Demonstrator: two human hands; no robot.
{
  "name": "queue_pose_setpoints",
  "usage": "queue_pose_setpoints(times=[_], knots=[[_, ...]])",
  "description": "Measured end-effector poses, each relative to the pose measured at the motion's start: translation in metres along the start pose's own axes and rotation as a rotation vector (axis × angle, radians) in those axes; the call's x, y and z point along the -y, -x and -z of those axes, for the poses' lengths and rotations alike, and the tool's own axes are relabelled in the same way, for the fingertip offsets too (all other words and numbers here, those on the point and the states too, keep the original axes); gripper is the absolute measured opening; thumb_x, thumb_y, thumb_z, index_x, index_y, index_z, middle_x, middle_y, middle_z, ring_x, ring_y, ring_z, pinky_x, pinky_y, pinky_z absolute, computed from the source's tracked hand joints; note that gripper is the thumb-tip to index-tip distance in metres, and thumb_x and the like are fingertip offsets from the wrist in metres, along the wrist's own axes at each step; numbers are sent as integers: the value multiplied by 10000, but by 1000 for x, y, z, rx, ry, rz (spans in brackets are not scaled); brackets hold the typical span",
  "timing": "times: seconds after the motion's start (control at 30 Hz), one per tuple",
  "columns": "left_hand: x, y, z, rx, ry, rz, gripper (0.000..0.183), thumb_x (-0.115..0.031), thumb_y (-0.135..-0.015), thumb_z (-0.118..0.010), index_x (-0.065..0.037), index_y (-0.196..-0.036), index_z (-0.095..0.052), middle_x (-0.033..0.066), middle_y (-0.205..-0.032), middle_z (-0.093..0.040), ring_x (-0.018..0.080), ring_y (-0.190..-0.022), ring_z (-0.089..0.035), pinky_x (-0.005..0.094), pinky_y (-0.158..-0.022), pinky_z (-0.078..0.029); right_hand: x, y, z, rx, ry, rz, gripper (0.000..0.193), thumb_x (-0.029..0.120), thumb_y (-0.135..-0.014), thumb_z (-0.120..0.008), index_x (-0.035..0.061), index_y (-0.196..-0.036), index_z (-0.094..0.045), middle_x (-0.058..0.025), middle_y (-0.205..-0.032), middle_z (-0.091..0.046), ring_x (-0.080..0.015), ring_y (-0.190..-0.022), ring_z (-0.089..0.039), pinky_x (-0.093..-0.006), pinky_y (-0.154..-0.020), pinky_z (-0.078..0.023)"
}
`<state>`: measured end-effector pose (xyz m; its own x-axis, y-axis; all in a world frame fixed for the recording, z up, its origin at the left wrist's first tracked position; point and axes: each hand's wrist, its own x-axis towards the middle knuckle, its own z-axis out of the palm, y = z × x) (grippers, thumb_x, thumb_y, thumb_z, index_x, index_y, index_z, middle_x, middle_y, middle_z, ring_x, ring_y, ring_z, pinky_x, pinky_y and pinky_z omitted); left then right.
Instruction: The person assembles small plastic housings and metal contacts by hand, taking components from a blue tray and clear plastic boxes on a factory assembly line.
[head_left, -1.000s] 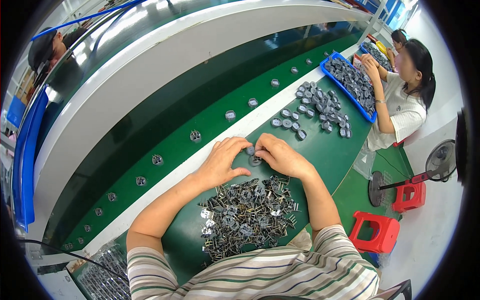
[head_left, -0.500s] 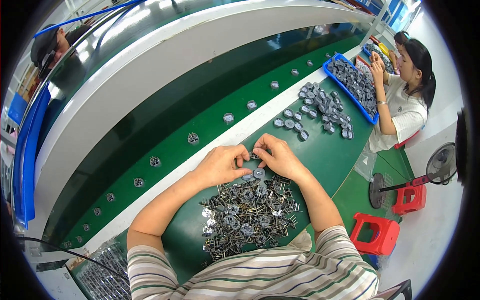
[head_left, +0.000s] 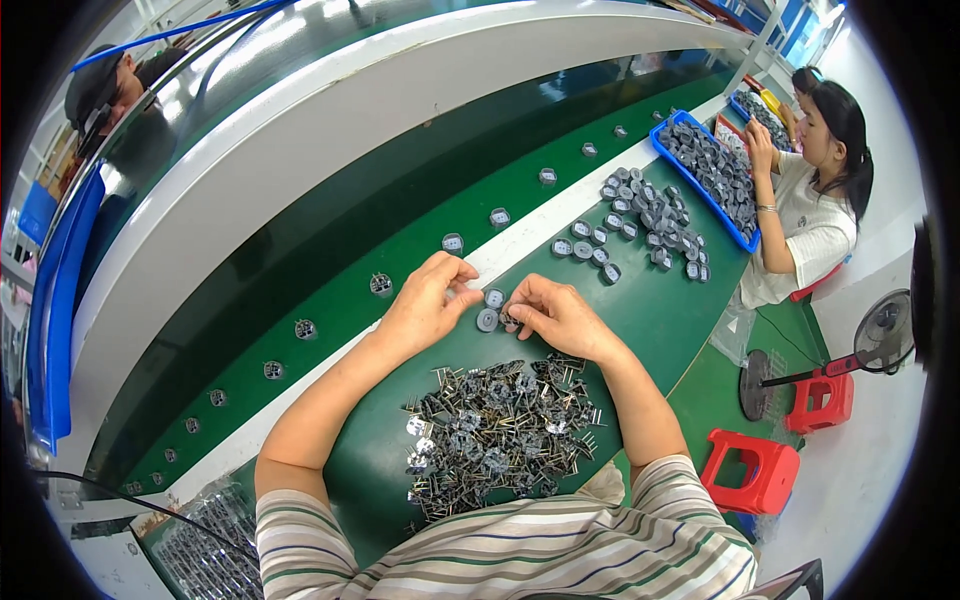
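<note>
My right hand is closed on a small dark part with metal pins, partly hidden by the fingers. Just left of those fingertips, a round grey cap and a squarish grey cap lie on the green table. My left hand is by the white strip along the table's edge, its thumb and fingers apart and nothing visible between them. Between my forearms spreads a heap of loose pinned parts, their metal prongs pointing every way.
Beyond the white strip, a green conveyor belt carries a spaced row of small parts. Several grey caps lie at the right, beside a full blue tray. A co-worker sits there, near a fan and red stools.
My left hand has moved away from the right, toward the belt, and its fingers have parted. The two grey caps now lie farther up the table. The belt's parts have shifted slightly left.
</note>
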<state>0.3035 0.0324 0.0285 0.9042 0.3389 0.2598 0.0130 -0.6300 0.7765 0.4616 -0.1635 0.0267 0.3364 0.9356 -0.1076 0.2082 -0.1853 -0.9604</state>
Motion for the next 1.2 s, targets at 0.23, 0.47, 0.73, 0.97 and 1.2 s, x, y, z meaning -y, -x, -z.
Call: queue_pose_setpoints(times=[0.23,0.47,0.73,0.97,1.2], knots=[[-15,7,-2,263,-137,6,555,-266,-848,-879,-71,-1300,-621,124,-1242,-602,314,-1192,-621,469,-1018,-491,5,-3,1,-177,164,113,75,76,-983,-725,15,-957,-689,-84,-910,-742,-127,-724,-663,-305,-634,-525],[-5,8,-11,226,-242,-58,374,-207,-827,-870,-111,-1158,-724,69,-1124,-622,293,-1156,-587,436,-975,-458,-4,-14,-6,-299,578,520,128,74,-836,-831,77,-925,-738,-34,-945,-654,-260,-991,-602,-393,-879,-487],[-2,12,-19,132,-205,-75,375,-228,-791,-902,-102,-1113,-756,43,-1057,-636,270,-1087,-599,410,-960,-447,1,-11,-7,-280,635,498,148,86,-813,-843,73,-870,-707,-18,-916,-650,-240,-917,-595,-396,-791,-444],[3,11,-23,99,-184,-101,341,-236,-784,-912,-99,-1063,-772,32,-1021,-652,251,-1045,-619,400,-929,-443,5,-11,-14,-338,754,592,174,58,-788,-835,62,-820,-664,-45,-844,-631,-270,-845,-601,-389,-750,-455],[2,14,-27,116,-137,-47,315,-205,-769,-920,-92,-1021,-769,20,-845,-625,219,-812,-607,371,-794,-437,-4,-11,-14,-291,635,522,184,97,-798,-811,65,-823,-631,-65,-820,-614,-287,-837,-613,-432,-737,-496]])
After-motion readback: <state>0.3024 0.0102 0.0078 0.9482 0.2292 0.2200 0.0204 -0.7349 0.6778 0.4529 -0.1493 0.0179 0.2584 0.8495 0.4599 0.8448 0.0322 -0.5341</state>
